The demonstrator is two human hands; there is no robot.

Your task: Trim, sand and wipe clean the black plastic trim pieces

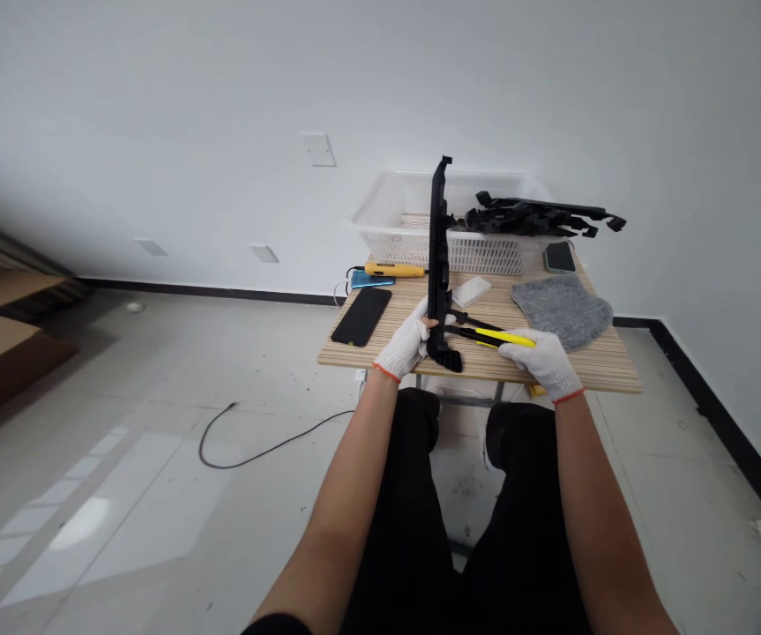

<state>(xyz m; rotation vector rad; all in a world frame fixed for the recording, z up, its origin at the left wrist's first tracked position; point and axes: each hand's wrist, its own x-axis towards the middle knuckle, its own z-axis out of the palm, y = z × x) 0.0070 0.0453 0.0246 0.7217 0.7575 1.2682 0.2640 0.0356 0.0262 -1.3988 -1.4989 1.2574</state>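
My left hand (410, 342), in a white glove with an orange cuff, is closed around the lower part of a long black plastic part (439, 247). The part stands roughly upright over the table, with a small hook at its top and a wider foot at its bottom. In my gloved right hand (548, 360) is a yellow and black utility knife (503, 338), its front end pointing left at the part's lower section. Whether the blade touches the plastic I cannot tell. Another thin black piece (476, 319) lies just behind the knife.
Behind stands a white plastic basket (393, 231) with several black parts (545, 216) across its right side. On the wooden table (354, 354) lie a black phone (362, 316), a yellow-handled tool (394, 270), a grey cloth (562, 309) and a white packet (471, 290). A black cable (254, 457) trails over the floor.
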